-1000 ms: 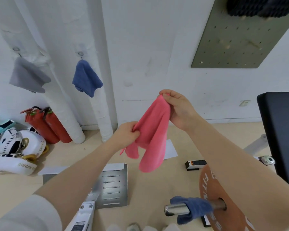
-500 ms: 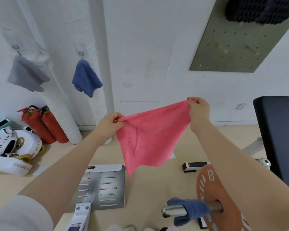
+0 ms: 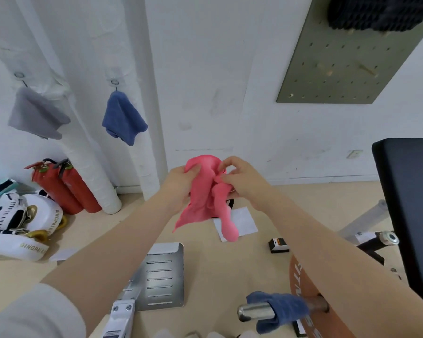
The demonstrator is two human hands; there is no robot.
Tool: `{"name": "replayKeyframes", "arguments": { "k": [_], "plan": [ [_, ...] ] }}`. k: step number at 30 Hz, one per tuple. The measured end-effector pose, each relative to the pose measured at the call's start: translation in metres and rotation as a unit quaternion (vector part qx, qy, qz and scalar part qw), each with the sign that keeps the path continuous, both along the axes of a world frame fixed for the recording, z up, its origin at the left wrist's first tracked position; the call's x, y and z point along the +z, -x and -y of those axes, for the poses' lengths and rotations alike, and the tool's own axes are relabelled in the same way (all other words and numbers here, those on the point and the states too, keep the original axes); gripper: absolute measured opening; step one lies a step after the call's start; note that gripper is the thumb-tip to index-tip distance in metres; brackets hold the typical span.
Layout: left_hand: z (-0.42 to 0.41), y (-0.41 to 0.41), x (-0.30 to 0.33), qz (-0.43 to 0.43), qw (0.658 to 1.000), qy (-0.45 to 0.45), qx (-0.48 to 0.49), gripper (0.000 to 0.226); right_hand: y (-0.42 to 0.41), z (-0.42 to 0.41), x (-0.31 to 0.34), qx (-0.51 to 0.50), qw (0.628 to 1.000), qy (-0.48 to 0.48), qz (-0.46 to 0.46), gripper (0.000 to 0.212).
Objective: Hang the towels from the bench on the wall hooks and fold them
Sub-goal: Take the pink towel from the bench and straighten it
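Both hands meet at chest height in front of the wall, left hand point(image 3: 181, 184) and right hand point(image 3: 242, 181) each pinching the bunched pink towel point(image 3: 206, 198), likely gathering it to hang like the 2 towels on hooks.

Small gym or training room. Evidence: black padded bench point(image 3: 410, 211) at right; orange weight plate point(image 3: 303, 296) on a steel bar point(image 3: 257, 312), near right; white boxing pads point(image 3: 22, 228) on the floor at far left; two red fire extinguishers point(image 3: 64, 186) against the white wall; olive pegboard point(image 3: 347, 59), upper right.
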State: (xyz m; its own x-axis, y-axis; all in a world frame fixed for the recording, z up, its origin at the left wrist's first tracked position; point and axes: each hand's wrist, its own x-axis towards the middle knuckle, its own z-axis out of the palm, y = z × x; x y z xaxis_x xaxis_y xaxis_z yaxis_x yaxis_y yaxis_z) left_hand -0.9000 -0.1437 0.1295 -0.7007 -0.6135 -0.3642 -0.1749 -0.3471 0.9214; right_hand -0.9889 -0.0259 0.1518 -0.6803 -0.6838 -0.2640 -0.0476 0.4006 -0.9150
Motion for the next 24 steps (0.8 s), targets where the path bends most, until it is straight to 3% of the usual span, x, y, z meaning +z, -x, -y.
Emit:
{"name": "replayKeyframes", "arguments": {
  "k": [4,8,10,14,16,19,24],
  "plan": [
    [-0.01,0.0,0.011,-0.044,0.995,0.068,-0.056,0.009,-0.007,0.005,0.014,0.02,0.995,0.084,0.042,0.027],
    [-0.011,0.0,0.019,-0.049,0.988,0.128,-0.077,0.017,-0.003,0.003,0.013,0.003,0.984,0.046,-0.174,0.028],
    [-0.011,-0.001,0.024,-0.062,0.982,0.142,-0.104,0.022,-0.002,0.002,0.014,0.033,0.969,0.076,-0.233,0.034],
    [-0.002,-0.005,0.024,-0.14,0.97,0.035,-0.197,0.043,0.007,0.003,0.018,0.022,0.975,0.114,-0.188,0.014],
    [0.001,-0.007,0.02,-0.171,0.96,-0.005,-0.221,0.042,0.01,0.003,0.02,0.011,0.976,0.113,-0.185,0.019],
    [0.001,-0.009,0.013,-0.194,0.963,-0.049,-0.183,0.03,0.008,0.002,0.024,0.02,0.98,0.15,-0.132,0.019],
    [-0.001,-0.008,0.015,-0.152,0.979,-0.018,-0.132,0.026,0.009,-0.003,0.022,0.052,0.976,0.209,-0.009,0.017]
  ]
}}
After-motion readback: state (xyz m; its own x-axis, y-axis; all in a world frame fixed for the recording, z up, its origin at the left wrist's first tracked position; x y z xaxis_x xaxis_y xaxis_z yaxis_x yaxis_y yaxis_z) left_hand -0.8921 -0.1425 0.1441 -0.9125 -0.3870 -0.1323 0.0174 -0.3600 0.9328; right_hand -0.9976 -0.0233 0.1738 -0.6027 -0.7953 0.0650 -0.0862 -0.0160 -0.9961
